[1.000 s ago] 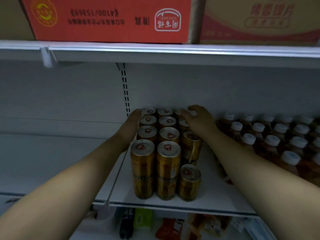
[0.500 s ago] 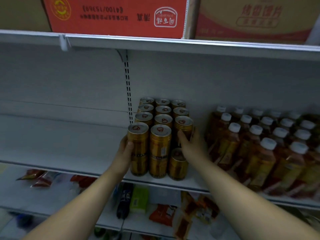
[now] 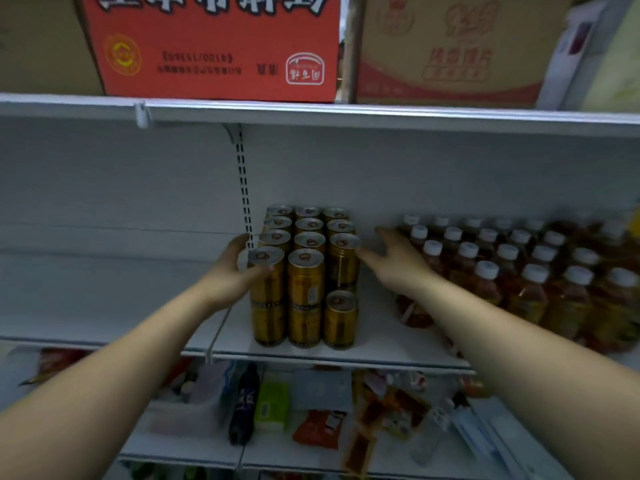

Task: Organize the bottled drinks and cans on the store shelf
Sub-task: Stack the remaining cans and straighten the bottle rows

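This is a shop, a grocery or convenience store judging by its stock. White metal shelves (image 3: 381,334) hung on a slotted upright (image 3: 244,181) carry many of one product: gold cans (image 3: 306,282) stacked two high in neat rows right at the fingers (image 3: 235,247), and rows of white-capped bottles (image 3: 533,289) just to the right of the fingers. Above the fingers printed cartons (image 3: 214,46) sit on the top shelf, and below the fingers assorted packets (image 3: 318,427) lie on a lower shelf.
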Available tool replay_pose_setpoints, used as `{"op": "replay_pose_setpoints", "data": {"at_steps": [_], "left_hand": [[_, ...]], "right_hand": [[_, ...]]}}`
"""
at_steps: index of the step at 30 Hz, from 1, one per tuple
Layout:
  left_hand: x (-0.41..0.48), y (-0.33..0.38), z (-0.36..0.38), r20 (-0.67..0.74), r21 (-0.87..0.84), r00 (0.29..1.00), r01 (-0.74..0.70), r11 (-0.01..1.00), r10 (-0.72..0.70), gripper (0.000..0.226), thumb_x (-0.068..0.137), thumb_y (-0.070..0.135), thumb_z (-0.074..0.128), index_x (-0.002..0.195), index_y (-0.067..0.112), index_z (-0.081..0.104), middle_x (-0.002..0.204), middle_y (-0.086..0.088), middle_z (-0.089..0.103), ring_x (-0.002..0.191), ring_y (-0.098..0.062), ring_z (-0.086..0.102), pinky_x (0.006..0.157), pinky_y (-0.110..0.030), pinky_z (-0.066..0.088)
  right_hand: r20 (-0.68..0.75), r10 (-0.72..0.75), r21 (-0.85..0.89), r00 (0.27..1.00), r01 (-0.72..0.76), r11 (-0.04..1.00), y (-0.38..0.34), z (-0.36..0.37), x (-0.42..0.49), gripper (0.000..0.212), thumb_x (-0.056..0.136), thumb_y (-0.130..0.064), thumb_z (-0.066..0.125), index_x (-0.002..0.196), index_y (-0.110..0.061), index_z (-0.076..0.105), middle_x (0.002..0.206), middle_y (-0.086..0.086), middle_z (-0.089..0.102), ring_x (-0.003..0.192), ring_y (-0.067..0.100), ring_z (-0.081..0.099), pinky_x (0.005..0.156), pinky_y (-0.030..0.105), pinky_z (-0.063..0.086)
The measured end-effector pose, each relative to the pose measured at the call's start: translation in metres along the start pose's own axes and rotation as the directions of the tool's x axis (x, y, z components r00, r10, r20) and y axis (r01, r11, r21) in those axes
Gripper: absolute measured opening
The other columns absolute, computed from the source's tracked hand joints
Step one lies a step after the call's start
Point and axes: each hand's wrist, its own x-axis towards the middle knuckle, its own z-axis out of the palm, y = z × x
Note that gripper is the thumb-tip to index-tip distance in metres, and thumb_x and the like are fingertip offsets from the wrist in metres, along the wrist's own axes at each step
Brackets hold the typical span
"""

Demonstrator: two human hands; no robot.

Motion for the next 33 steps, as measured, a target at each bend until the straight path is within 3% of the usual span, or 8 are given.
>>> {"op": "replay_pose_setpoints", "data": {"at_steps": [4,6,10,16,20,24,28,33], "left_hand": [[-0.001,0.040,-0.005,0.123,0.060,0.981,-0.160,0.985,0.151,0.078,0.082,0.037,0.069,0.146,0.024,0.026,0.137,0.011,0.037,0.123,-0.010,0.041,0.099,-0.028,0.036],[-0.002,0.053,-0.002,0.190,0.144,0.962,-0.224,0.964,0.196,0.086,0.074,0.050,0.071,0.145,0.029,0.028,0.146,0.006,0.039,0.129,-0.016,0.044,0.106,-0.037,0.039],[-0.006,0.080,0.022,0.230,0.295,0.937,-0.326,0.898,0.264,0.081,0.082,0.043,0.067,0.148,0.025,0.024,0.154,-0.002,0.027,0.138,-0.021,0.033,0.106,-0.031,0.032],[-0.010,0.120,0.094,0.271,0.266,0.912,-0.379,0.886,0.308,0.078,0.084,0.042,0.065,0.148,0.026,0.025,0.158,-0.001,0.018,0.143,-0.020,0.023,0.114,-0.032,0.026],[-0.002,0.137,0.156,0.260,0.199,0.930,-0.314,0.928,0.259,0.078,0.083,0.037,0.068,0.148,0.023,0.026,0.158,-0.001,0.018,0.144,-0.017,0.019,0.112,-0.025,0.020],[0.008,0.156,0.213,0.256,0.003,0.956,-0.148,0.989,0.143,0.073,0.086,0.008,0.066,0.146,0.010,0.026,0.128,0.014,0.030,0.112,-0.002,0.029,0.067,0.005,0.030],[0.023,0.157,0.248,0.246,-0.176,0.969,0.007,0.984,0.037,0.073,0.085,-0.002,0.065,0.145,0.004,0.024,0.121,0.006,0.036,0.104,-0.006,0.035,0.072,-0.007,0.034],[0.049,0.136,0.269,0.311,-0.295,0.949,0.146,0.944,-0.050,0.105,0.057,0.007,0.079,0.142,0.028,0.020,0.111,0.011,0.057,0.098,-0.004,0.055,0.080,-0.028,0.050]], "right_hand": [[-0.046,0.013,-0.167,0.999,-0.021,0.986,-0.004,-0.044,-0.011,0.060,0.094,-0.050,0.051,0.145,-0.021,0.039,0.150,0.001,0.041,0.134,0.024,0.042,0.093,0.023,0.032],[-0.064,0.059,-0.226,0.996,-0.072,0.972,0.000,-0.059,-0.019,0.056,0.094,-0.050,0.052,0.141,-0.022,0.045,0.146,0.003,0.047,0.129,0.025,0.046,0.092,0.025,0.035],[-0.080,0.070,-0.280,0.994,-0.090,0.956,0.022,-0.085,-0.030,0.047,0.093,-0.049,0.052,0.130,-0.020,0.054,0.132,0.007,0.057,0.118,0.028,0.053,0.085,0.029,0.040],[-0.070,0.141,-0.306,0.987,-0.156,0.939,0.070,-0.125,-0.023,0.052,0.090,-0.057,0.049,0.131,-0.025,0.053,0.128,0.003,0.060,0.102,0.023,0.058,0.078,0.030,0.042],[-0.003,0.118,-0.337,0.993,-0.112,0.935,0.107,-0.146,-0.003,0.050,0.093,-0.055,0.046,0.130,-0.021,0.053,0.128,0.004,0.058,0.100,0.021,0.055,0.072,0.028,0.036],[0.077,0.066,-0.379,0.995,-0.033,0.925,0.143,-0.165,0.020,0.060,0.091,-0.063,0.044,0.136,-0.023,0.048,0.139,0.003,0.052,0.118,0.023,0.053,0.081,0.026,0.034],[0.157,0.042,-0.418,0.987,0.028,0.908,0.175,-0.173,0.046,0.083,0.074,-0.083,0.041,0.143,-0.036,0.038,0.147,0.000,0.044,0.127,0.025,0.047,0.102,0.039,0.038],[0.250,0.172,-0.499,0.953,-0.025,0.866,0.208,-0.159,0.069,0.117,0.047,-0.103,0.016,0.149,-0.048,0.005,0.163,-0.001,0.001,0.146,0.038,0.000,0.114,0.060,0.007]]}}
